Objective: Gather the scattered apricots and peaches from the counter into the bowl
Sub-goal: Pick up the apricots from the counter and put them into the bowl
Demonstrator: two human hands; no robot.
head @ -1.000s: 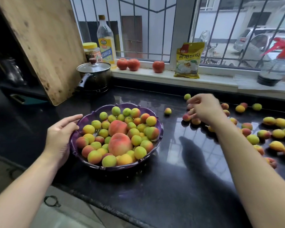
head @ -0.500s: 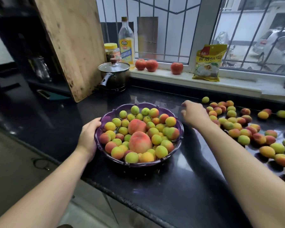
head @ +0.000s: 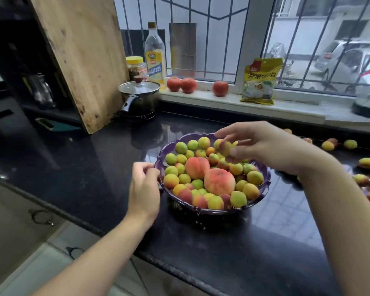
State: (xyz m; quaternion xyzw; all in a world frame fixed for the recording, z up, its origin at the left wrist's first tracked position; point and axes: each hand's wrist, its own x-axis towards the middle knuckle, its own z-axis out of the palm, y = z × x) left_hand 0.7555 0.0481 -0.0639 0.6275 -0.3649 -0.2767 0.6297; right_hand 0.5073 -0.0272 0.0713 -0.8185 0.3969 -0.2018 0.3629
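**Fruit over the purple bowl**

Head view: The right hand [head: 263, 146] is above the far side of the purple plastic bowl with the wavy rim [head: 263, 189]. Its fingers curl around a few small yellow-red apricots [head: 224, 147]. The left hand [head: 144, 186] grips the bowl's near-left rim. The bowl sits on the shiny black counter [head: 83, 167] and is full of apricots and two big pink peaches [head: 219, 181]. More small apricots [head: 366, 163] lie on the counter, far to the right.

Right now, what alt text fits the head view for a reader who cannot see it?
A right hand holds small apricots over a purple bowl heaped with fruit, while the left hand grips the bowl's rim. More apricots lie on the black counter to the right.
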